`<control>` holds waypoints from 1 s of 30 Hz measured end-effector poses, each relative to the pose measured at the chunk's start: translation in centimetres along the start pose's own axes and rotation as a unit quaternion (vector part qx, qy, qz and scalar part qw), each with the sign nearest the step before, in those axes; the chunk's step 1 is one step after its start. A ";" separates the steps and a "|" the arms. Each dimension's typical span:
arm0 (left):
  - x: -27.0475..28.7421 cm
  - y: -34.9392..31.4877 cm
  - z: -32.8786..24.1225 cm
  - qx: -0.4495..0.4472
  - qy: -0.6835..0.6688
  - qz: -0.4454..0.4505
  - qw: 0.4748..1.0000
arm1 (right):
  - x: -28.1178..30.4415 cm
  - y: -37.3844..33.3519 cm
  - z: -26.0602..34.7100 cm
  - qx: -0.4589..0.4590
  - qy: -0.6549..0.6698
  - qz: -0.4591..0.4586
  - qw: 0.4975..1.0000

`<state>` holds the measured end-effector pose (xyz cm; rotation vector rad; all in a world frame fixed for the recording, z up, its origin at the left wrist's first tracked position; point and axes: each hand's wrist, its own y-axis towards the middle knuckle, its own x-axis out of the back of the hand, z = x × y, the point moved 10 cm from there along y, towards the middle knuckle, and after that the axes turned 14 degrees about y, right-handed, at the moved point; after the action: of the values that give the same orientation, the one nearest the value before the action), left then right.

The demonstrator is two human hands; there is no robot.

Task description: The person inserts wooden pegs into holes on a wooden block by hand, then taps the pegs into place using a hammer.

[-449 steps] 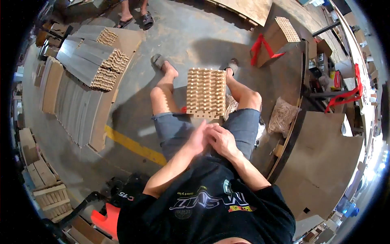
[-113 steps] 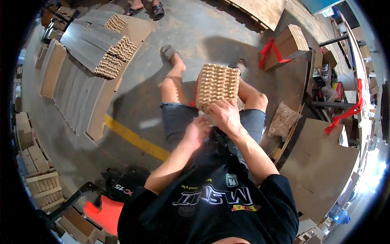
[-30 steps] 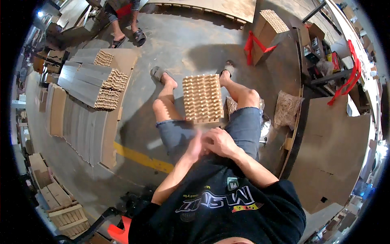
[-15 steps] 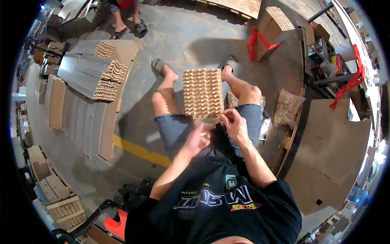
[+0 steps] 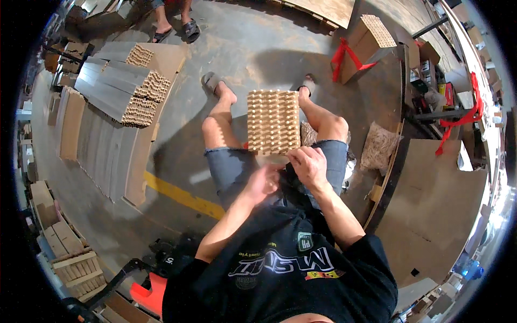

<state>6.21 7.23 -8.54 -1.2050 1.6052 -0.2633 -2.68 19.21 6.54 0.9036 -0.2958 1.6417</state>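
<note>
Between my knees stands a block of stacked panels (image 5: 273, 121), its top face covered with rows of pale wooden dowels sticking up. My right hand (image 5: 308, 166) is at the block's near right corner, its fingers pinched together; whatever lies between the fingertips is too small to make out. To its left, my left hand (image 5: 262, 183) is just short of the block's near edge, above my lap. Motion smears its fingers, and one seems to point toward the right hand.
Left, long grey panels (image 5: 105, 89) with dowelled ends lie stacked on cardboard. A clear bag of dowels (image 5: 380, 144) rests by my right knee. Farther right is a brown sheet (image 5: 431, 210). A red-strapped panel bundle (image 5: 358, 54) stands ahead. Another person's feet (image 5: 190, 30) show far left.
My right hand has turned so its back faces up more, with its fingers still at the block's corner. The left hand stays close by, blurred. The whole view has shifted slightly.
</note>
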 end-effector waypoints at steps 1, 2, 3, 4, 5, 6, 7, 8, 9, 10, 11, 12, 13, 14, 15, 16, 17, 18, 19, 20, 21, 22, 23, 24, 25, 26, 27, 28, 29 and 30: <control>-0.1 -0.1 -0.1 0.000 -0.002 0.000 1.000 | -0.1 0.1 0.2 0.001 0.000 0.002 1.000; 0.0 -0.2 -0.1 0.003 0.003 -0.009 1.000 | -0.1 0.1 0.5 0.009 0.001 -0.003 1.000; 0.0 -0.3 -0.1 0.006 0.007 -0.018 1.000 | 0.0 0.0 0.9 0.017 0.003 -0.007 1.000; 0.0 -0.3 -0.1 0.006 0.005 -0.017 1.000 | 0.0 0.0 1.1 0.018 0.002 -0.006 1.000; 0.0 -0.3 -0.2 0.006 0.006 -0.017 1.000 | -0.1 0.1 1.0 0.000 -0.009 0.004 1.000; -0.1 -0.3 -0.2 0.007 0.008 -0.015 1.000 | -0.1 0.1 0.8 -0.018 -0.020 0.012 1.000; 0.0 -0.3 -0.1 0.007 0.008 -0.013 1.000 | -0.3 0.0 0.6 -0.018 -0.023 0.012 1.000; 0.0 -0.1 0.0 0.000 0.000 0.000 1.000 | -0.6 -0.2 0.2 -0.014 -0.019 0.003 1.000; -0.5 -0.1 -0.3 -0.006 -0.008 0.013 1.000 | -0.6 -0.2 0.2 -0.010 -0.015 -0.008 1.000; -0.9 -0.2 -0.5 -0.007 -0.006 0.016 1.000 | -0.6 -0.3 0.1 -0.010 -0.017 -0.010 1.000; -0.8 -0.4 -0.4 0.000 -0.001 -0.003 1.000 | -0.7 -0.4 0.0 -0.016 -0.014 -0.002 1.000; -0.8 -0.4 -0.7 0.005 0.003 -0.023 1.000 | -0.8 -0.1 0.1 -0.019 -0.010 0.005 1.000; -1.2 -0.4 -0.9 0.002 0.005 -0.021 1.000 | -0.5 0.0 0.5 -0.017 -0.011 0.003 1.000; -1.1 -0.4 -0.7 0.010 -0.009 -0.038 0.999 | 0.1 0.0 1.0 -0.017 -0.015 -0.003 1.000; -0.7 -0.6 -0.4 0.017 -0.024 -0.057 0.998 | 0.5 -0.1 1.7 -0.016 -0.017 -0.007 1.000; -0.5 0.0 -0.4 -0.009 -0.027 0.004 1.000 | 1.0 -0.6 2.1 -0.025 0.011 -0.024 0.999; 0.0 0.4 0.0 -0.011 -0.028 0.001 1.000 | 0.8 -1.2 2.7 -0.022 0.013 -0.023 0.999; -0.6 0.6 0.0 -0.008 -0.053 -0.010 0.999 | -0.2 -2.4 2.7 -0.046 0.062 0.032 0.996; -0.5 0.5 -0.2 -0.010 -0.079 -0.027 0.996 | -1.4 -3.0 3.4 -0.065 0.117 0.088 0.987; 0.3 1.2 1.0 -0.002 -0.086 0.000 0.996 | -2.1 -3.5 5.3 -0.037 0.117 0.136 0.983; 0.1 1.1 1.0 0.000 -0.085 0.000 0.996 | -2.7 -4.0 6.3 -0.020 0.081 0.160 0.984; 0.2 0.9 1.2 0.008 -0.062 -0.023 0.998 | -3.5 -4.4 6.1 -0.023 0.070 0.168 0.983; 0.4 0.7 1.4 0.016 -0.040 -0.045 0.998 | -4.2 -4.8 5.7 -0.027 0.059 0.176 0.982; 0.8 0.8 1.9 0.029 -0.026 -0.063 0.997 | -4.4 -4.9 5.4 -0.027 0.060 0.176 0.982; 1.0 0.9 2.1 0.029 -0.025 -0.064 0.997 | -4.8 -5.1 5.1 -0.021 0.041 0.195 0.980; 1.1 1.1 2.3 0.034 -0.022 -0.060 0.997 | -5.2 -5.2 4.8 -0.016 0.021 0.214 0.976; 1.1 1.2 2.6 0.039 -0.020 -0.054 0.998 | -5.1 -5.1 4.5 -0.015 0.022 0.214 0.976; 1.4 1.4 2.8 0.039 -0.020 -0.055 0.998 | -5.7 -5.2 4.6 0.000 0.030 0.251 0.968; 1.5 1.5 3.0 0.044 -0.021 -0.045 0.998 | -6.3 -5.3 4.7 0.016 0.038 0.287 0.957; 1.3 1.3 3.1 0.049 -0.022 -0.035 0.998 | -6.0 -4.7 4.9 0.017 0.039 0.289 0.956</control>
<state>8.09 8.01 -11.49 -1.1855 1.4964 -0.3548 3.69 13.15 4.45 0.8181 -0.5136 2.2195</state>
